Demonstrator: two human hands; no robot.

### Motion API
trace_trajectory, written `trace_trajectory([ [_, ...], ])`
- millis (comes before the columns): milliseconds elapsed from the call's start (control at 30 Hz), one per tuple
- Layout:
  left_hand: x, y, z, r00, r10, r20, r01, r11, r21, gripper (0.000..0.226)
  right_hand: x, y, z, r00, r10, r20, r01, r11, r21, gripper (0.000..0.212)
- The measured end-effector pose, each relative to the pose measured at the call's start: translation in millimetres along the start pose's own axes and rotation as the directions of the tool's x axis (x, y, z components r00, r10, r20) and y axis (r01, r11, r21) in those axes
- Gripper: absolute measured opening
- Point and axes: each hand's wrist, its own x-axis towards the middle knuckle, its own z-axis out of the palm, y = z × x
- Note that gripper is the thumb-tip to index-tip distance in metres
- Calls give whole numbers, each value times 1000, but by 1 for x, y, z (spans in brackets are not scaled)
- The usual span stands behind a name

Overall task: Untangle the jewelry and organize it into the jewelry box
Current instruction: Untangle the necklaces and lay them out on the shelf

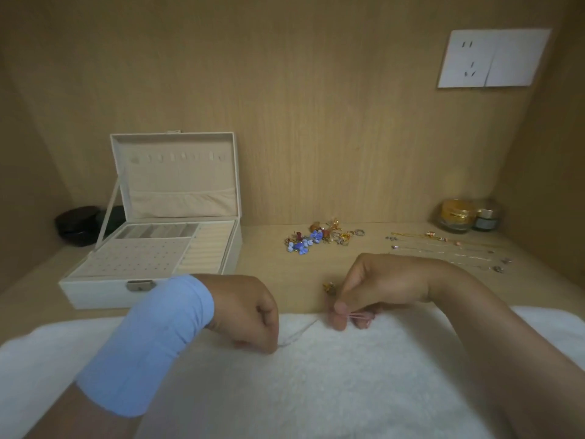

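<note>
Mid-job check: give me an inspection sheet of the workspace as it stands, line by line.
Surface: wooden desk, with a white fluffy towel across its near edge.
Job's things: jewelry box at left, lid upright, no jewelry visible in its tray; thin chain stretched between both hands over the towel; pile of small jewelry mid-desk; necklaces laid out at right; gold piece beside the right hand.
Clutter: black round case behind the box; gold jar and smaller jar far right.
Grippers: left hand pinches one end of the chain; right hand pinches the other.
Cables: nothing seen.
Surroundings: wooden back wall with a white socket plate.
</note>
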Motion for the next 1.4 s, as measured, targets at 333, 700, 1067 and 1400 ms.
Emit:
trace_trajectory([
  [333,41,21,6,947,187,-260,-221,969,-107,17,-2,-1,-2,997,62,-41,-68,983,-170,19],
  [700,49,5,30,865,272,-422,-348,930,-115,5,23,21,4,974,-57,-220,6,974,-226,19],
  [1067,42,4,18,929,135,-345,-370,366,-854,16,26,18,5,892,-171,-418,221,972,75,2],
  [1400,40,3,15,808,91,-582,-486,661,-571,16,24,13,8,853,-192,-486,288,949,130,11],
])
